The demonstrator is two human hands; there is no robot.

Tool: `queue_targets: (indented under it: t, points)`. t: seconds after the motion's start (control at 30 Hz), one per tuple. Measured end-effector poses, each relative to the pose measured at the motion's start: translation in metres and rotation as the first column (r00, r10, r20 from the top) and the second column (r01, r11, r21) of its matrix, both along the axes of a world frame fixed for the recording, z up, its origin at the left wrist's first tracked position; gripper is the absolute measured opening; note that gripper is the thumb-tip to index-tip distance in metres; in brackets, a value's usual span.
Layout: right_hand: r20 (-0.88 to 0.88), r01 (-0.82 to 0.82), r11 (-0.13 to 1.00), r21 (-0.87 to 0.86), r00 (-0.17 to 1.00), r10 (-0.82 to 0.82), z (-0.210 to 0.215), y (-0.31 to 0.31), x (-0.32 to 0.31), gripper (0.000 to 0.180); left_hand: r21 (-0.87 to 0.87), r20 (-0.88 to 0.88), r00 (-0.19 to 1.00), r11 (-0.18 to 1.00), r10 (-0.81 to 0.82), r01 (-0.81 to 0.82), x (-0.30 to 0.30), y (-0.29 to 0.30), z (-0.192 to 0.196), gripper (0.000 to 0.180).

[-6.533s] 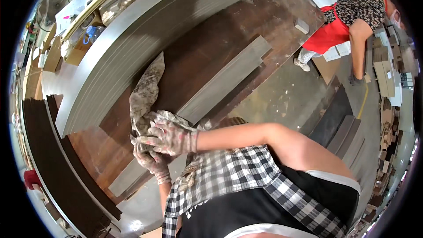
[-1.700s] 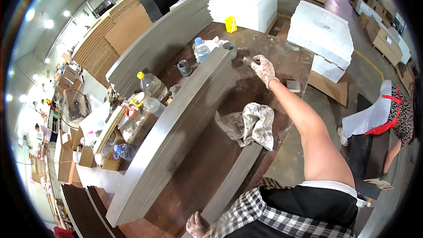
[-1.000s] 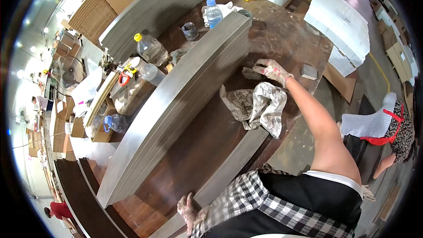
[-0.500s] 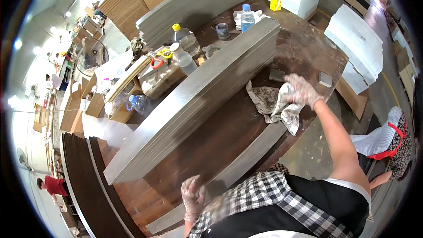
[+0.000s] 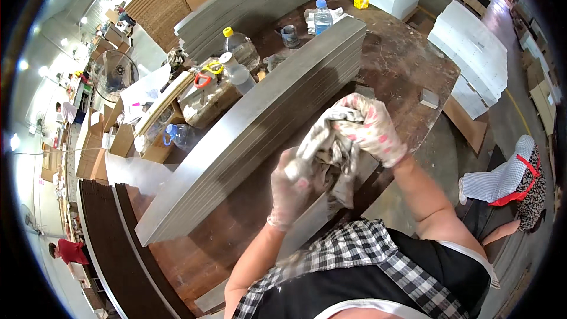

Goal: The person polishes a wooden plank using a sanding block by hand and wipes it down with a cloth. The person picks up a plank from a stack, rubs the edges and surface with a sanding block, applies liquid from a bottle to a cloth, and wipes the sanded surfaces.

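Observation:
Above the brown worktable (image 5: 407, 71), a stained whitish rag (image 5: 336, 165) hangs bunched between my two hands, its loose end drooping. My right hand (image 5: 375, 133), in a pale glove with reddish spots, is closed round the rag's upper right part. At its left side my left hand (image 5: 287, 192), gloved likewise, is closed on the cloth; its fingertips are slightly blurred. Under the hands lies a long grey strip (image 5: 313, 221) along the table's near edge, partly covered by my arm. Beyond them stretches a long stack of grey boards (image 5: 254, 124).
A small grey block (image 5: 429, 98) sits near the table's right edge. Behind the stack are clear bottles (image 5: 239, 47), a blue-capped bottle (image 5: 322, 19), a cup (image 5: 289, 36) and red-handled scissors (image 5: 202, 80). White board stacks (image 5: 472, 53) stand at the right, near another person (image 5: 502, 180).
My right hand has lifted the rag off the table and brought it left toward me. My left hand has come up from the near edge to the rag.

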State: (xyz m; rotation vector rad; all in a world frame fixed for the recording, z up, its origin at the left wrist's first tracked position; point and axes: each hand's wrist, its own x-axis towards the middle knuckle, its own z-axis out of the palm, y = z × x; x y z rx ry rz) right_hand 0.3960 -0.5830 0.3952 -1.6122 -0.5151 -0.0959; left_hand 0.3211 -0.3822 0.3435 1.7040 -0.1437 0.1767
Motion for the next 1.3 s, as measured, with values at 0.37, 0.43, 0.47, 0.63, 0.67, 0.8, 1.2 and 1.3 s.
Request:
queue_targets:
  t: [0.37, 0.43, 0.47, 0.63, 0.67, 0.8, 1.2, 1.3]
  points:
    - [0.323, 0.003, 0.99, -0.141, 0.945, 0.043, -0.084, 0.062, -0.019, 0.057, -0.161, -0.178, 0.948, 0.959, -0.262, 0.235, -0.022, 0.014, -0.037, 0.078]
    - [-0.189, -0.054, 0.968, 0.247, 0.977, 0.103, -0.111, 0.051, -0.016, 0.049, -0.085, -0.341, 0.804, 0.868, -0.487, 0.49, 0.004, 0.021, 0.033, 0.071]
    - [-0.13, -0.005, 0.985, 0.173, 0.991, 0.028, -0.108, 0.046, -0.01, 0.048, 0.085, -0.394, 0.813, 0.864, -0.429, 0.497, 0.019, 0.03, 0.054, 0.058]
    - [-0.24, -0.083, 0.991, -0.105, 0.969, 0.056, -0.119, 0.031, -0.01, 0.064, 0.221, 0.107, 0.991, 0.97, 0.081, -0.103, 0.118, 0.092, 0.102, 0.041]
    - [-0.232, -0.079, 0.984, -0.162, 0.972, 0.04, -0.12, 0.031, -0.01, 0.062, 0.136, 0.111, 0.986, 0.981, 0.124, -0.139, 0.153, 0.095, 0.1, 0.051]
    - [0.001, -0.095, 0.971, -0.217, 0.995, 0.098, -0.136, 0.039, -0.013, 0.056, 0.712, 0.361, 0.917, 0.585, 0.17, -0.388, 0.278, 0.159, 0.036, 0.096]
    - [-0.139, -0.205, 0.974, -0.097, 0.972, 0.191, -0.127, 0.007, -0.019, 0.052, 0.478, 0.387, 0.922, 0.854, 0.002, -0.203, 0.268, 0.167, 0.107, 0.044]
    - [-0.331, -0.256, 0.91, 0.325, 0.871, 0.363, -0.162, 0.019, -0.03, 0.056, 0.28, 0.422, 0.906, 0.944, 0.043, -0.175, 0.177, 0.158, 0.19, 0.047]
